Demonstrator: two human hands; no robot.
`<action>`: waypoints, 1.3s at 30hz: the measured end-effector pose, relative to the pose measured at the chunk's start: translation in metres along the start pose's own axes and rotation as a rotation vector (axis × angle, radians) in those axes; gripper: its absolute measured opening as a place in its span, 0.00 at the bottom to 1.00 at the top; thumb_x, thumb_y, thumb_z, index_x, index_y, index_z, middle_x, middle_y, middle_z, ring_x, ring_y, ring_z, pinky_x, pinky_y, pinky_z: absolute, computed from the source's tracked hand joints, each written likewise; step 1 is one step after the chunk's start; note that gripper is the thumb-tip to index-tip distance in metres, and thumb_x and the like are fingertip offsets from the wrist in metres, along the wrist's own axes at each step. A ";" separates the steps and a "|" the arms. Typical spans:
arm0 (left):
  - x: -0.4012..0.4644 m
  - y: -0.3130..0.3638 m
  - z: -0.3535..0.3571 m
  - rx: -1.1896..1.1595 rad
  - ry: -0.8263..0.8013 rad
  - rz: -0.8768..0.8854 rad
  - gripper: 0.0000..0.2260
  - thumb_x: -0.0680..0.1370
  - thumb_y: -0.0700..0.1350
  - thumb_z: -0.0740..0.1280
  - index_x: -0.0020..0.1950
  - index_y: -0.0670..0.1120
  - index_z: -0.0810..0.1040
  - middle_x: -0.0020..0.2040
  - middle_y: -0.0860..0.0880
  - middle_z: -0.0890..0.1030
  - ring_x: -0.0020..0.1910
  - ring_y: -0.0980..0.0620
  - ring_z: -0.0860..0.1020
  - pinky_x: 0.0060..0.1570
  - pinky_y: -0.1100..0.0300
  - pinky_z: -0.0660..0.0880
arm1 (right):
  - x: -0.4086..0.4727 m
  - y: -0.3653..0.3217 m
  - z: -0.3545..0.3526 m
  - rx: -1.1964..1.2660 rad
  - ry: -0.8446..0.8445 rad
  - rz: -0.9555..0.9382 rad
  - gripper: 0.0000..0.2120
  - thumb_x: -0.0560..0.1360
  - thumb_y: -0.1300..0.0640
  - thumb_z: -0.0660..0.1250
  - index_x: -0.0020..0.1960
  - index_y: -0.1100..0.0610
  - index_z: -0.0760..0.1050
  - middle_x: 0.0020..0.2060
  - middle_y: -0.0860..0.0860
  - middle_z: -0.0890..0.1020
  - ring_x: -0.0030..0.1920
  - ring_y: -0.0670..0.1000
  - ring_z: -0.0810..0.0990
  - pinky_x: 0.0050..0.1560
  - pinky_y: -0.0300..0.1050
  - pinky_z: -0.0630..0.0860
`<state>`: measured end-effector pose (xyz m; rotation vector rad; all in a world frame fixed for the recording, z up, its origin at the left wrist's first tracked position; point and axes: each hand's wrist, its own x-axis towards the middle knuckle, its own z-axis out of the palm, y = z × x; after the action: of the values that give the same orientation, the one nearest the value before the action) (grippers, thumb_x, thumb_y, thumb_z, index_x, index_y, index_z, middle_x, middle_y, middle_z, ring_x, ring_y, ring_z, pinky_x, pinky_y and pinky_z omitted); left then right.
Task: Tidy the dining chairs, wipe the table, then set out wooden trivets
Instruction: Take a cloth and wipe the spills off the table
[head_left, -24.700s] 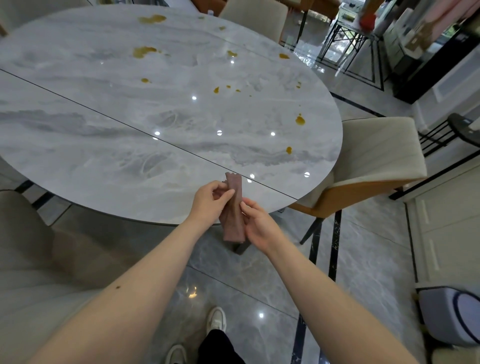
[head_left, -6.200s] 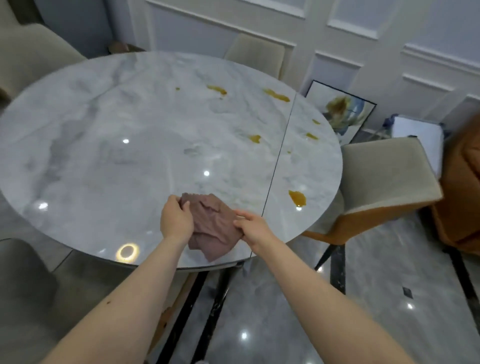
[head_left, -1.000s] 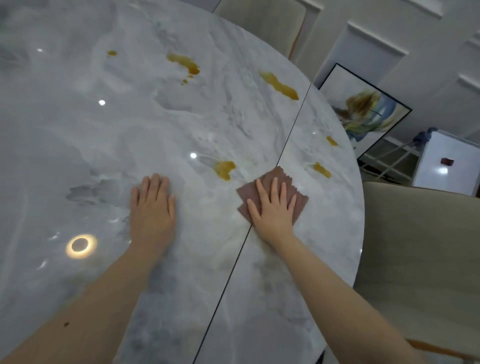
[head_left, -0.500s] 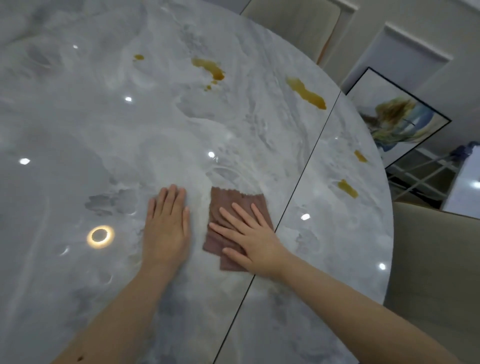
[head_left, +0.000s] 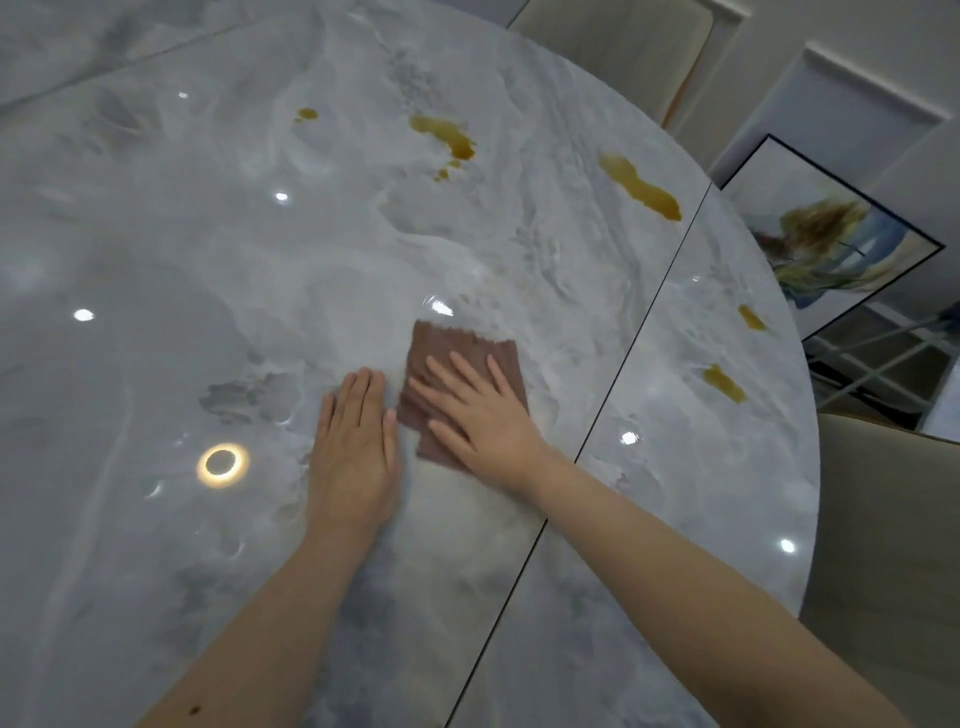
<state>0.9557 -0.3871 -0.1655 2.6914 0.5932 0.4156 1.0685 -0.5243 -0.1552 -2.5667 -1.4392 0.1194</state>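
Round grey marble-look table (head_left: 218, 249), glossy, ceiling lights reflected in it, a thin dark seam running diagonally across the right part. Folded brownish-mauve cloth (head_left: 457, 348) lies flat on the top just left of the seam, roughly square, far edge zigzag-cut. Right hand (head_left: 480, 415) lies flat on the cloth, fingers straight and spread, pressing it down, not gripping. Left hand (head_left: 358, 447) lies flat on bare marble just beside the cloth's left edge, fingers straight and close together, thumb tip at or almost at the cloth (contact not resolvable).

Yellow-brown spills on the top: small dot (head_left: 306, 114), a streak (head_left: 444, 136) with droplets below it, a long smear (head_left: 641, 188) just left of the seam, two smaller blots (head_left: 752, 318) and (head_left: 724, 383) right of it.

Near half of the cloth is hidden under the right hand, so fold count unclear. Cream chair back (head_left: 618, 47) at the far edge, cut off at the frame top; another cream chair (head_left: 893, 561) at right, cut off by the frame. Framed painting (head_left: 831, 234) beyond the table, partly hidden behind the table rim. Floor area beyond it is hard to make out.
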 end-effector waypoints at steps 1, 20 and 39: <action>0.000 0.000 0.000 -0.002 -0.006 -0.007 0.23 0.81 0.46 0.49 0.70 0.36 0.69 0.69 0.39 0.71 0.70 0.43 0.68 0.71 0.50 0.56 | -0.024 -0.003 0.000 0.092 -0.013 -0.052 0.22 0.81 0.45 0.49 0.72 0.47 0.66 0.74 0.47 0.65 0.76 0.50 0.57 0.75 0.53 0.47; -0.001 0.001 0.001 0.019 -0.018 -0.001 0.23 0.80 0.46 0.49 0.68 0.35 0.70 0.68 0.38 0.71 0.69 0.41 0.68 0.71 0.50 0.54 | -0.086 0.040 -0.021 0.223 0.147 0.408 0.25 0.79 0.54 0.45 0.70 0.62 0.68 0.72 0.56 0.64 0.73 0.60 0.60 0.75 0.46 0.50; -0.001 0.001 -0.005 -0.143 0.050 -0.052 0.22 0.81 0.46 0.49 0.67 0.35 0.71 0.68 0.38 0.71 0.68 0.42 0.69 0.71 0.52 0.58 | -0.086 0.024 -0.025 0.120 -0.129 -0.244 0.22 0.83 0.49 0.49 0.70 0.58 0.70 0.72 0.57 0.67 0.75 0.51 0.58 0.76 0.47 0.52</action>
<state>0.9537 -0.3868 -0.1604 2.5305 0.6212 0.4932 1.0477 -0.6134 -0.1383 -2.3049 -1.7222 0.3287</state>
